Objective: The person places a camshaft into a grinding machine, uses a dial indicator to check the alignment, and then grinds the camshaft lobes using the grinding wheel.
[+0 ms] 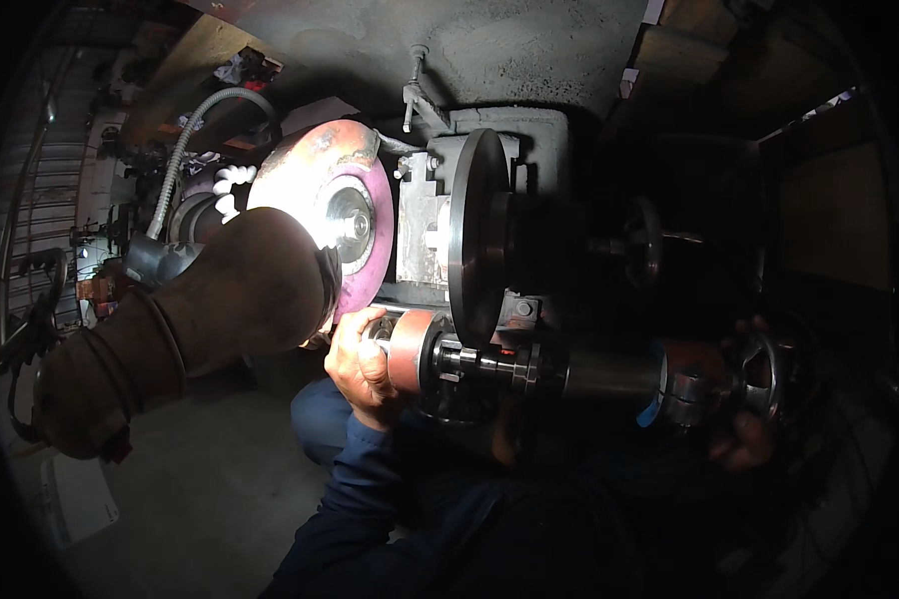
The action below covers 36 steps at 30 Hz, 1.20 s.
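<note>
My left hand (pixel 363 371) is closed round a shiny metal knob (pixel 378 331) at the left end of a red collar (pixel 411 351). Its fingertips are partly hidden behind the knob. To the right of the collar runs a bright stepped shaft (pixel 494 365). In deep shade at the right, my right hand (pixel 744 441) is at a metal handwheel (pixel 764 375), with skin showing above and below the rim. Past my left hand stands a pink grinding wheel (pixel 372 275) under a worn orange guard (pixel 320 160). A large dark disc (pixel 477 240) stands upright beside it.
A bulky brown cover (pixel 240 290) with a bright light at its end reaches in from the left. Behind it, a flexible metal hose (pixel 185 150) curves upward. A second handwheel (pixel 644 245) sits in shadow at the back right. Grey floor (pixel 200 479) shows at the lower left.
</note>
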### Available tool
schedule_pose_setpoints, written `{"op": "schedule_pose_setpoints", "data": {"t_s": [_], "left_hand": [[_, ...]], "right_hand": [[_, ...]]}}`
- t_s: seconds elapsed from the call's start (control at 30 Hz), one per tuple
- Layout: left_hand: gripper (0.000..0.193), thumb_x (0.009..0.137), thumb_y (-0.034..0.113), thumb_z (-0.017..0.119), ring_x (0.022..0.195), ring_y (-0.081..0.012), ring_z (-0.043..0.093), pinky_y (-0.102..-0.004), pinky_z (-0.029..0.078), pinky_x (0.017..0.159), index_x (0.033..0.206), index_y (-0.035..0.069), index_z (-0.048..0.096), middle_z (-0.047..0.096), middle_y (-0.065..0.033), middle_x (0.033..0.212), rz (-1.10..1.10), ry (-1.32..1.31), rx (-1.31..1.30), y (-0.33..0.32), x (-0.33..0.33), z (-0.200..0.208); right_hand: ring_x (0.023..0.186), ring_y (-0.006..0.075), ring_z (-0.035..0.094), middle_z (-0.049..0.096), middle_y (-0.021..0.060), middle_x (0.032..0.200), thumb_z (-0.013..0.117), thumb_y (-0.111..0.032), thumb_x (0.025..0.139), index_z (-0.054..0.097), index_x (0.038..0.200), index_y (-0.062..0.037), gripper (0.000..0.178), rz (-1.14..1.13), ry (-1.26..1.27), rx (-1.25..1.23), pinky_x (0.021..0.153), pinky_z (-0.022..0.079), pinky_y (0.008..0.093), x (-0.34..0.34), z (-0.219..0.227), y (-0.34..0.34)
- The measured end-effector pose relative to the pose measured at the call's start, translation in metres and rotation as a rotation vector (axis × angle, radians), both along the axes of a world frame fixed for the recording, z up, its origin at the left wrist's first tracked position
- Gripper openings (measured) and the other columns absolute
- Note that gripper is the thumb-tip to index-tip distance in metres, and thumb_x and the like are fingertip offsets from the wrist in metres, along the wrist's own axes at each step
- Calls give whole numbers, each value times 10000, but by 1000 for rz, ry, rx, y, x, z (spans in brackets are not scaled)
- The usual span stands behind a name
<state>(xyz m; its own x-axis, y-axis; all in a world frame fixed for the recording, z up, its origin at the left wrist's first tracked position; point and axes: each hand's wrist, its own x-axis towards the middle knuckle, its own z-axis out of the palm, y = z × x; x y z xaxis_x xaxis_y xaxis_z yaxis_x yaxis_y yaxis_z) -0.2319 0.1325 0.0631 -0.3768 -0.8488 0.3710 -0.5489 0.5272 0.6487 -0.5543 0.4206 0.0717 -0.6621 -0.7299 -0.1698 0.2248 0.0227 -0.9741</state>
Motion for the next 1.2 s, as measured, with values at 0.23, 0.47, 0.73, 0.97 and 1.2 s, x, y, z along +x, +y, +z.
{"op": "schedule_pose_setpoints", "data": {"t_s": [0.23, 0.47, 0.73, 0.97, 1.2], "left_hand": [[692, 1019, 556, 356, 533, -132, 570, -229, 450, 496, 1204, -81, 554, 668, -216, 1063, 95, 114, -43, 37, 30, 11], [290, 781, 45, 780, 988, -314, 633, -398, 505, 886, 1045, -1, 671, 674, -139, 1039, 227, -225, -389, 21, 62, 8], [303, 762, 133, 810, 1019, -272, 626, -416, 502, 928, 1038, 52, 714, 663, -79, 1101, -193, -344, -684, -27, 84, 9], [337, 745, 106, 807, 1009, -241, 609, -458, 501, 940, 1069, 91, 714, 643, -49, 1122, -247, -305, -832, -38, 91, -11], [344, 676, -27, 729, 974, -258, 611, -474, 479, 943, 1006, 68, 727, 640, -51, 1048, -273, -286, -797, -40, 90, -14]], "right_hand": [[1198, 348, 540, 523, 245, 1323, 579, -327, 839, 427, 1390, 44, 681, -91, 1219, 320, 1021, 432, 461, 11, 45, -12], [1048, 345, 599, 607, 200, 1081, 699, -138, 735, 546, 1252, 26, 564, 442, 1262, 195, 949, 485, 448, 120, 75, -146], [886, 301, 606, 595, 129, 904, 805, -193, 629, 616, 896, -28, 366, 646, 1349, 449, 803, 509, 430, 125, 42, -177], [844, 286, 617, 589, 115, 853, 845, -253, 584, 620, 808, -60, 371, 636, 1404, 497, 735, 522, 405, 129, 35, -179], [718, 261, 624, 598, 92, 776, 681, -168, 709, 644, 778, -71, 124, 550, 1384, 426, 640, 525, 387, 126, 30, -182]]}}
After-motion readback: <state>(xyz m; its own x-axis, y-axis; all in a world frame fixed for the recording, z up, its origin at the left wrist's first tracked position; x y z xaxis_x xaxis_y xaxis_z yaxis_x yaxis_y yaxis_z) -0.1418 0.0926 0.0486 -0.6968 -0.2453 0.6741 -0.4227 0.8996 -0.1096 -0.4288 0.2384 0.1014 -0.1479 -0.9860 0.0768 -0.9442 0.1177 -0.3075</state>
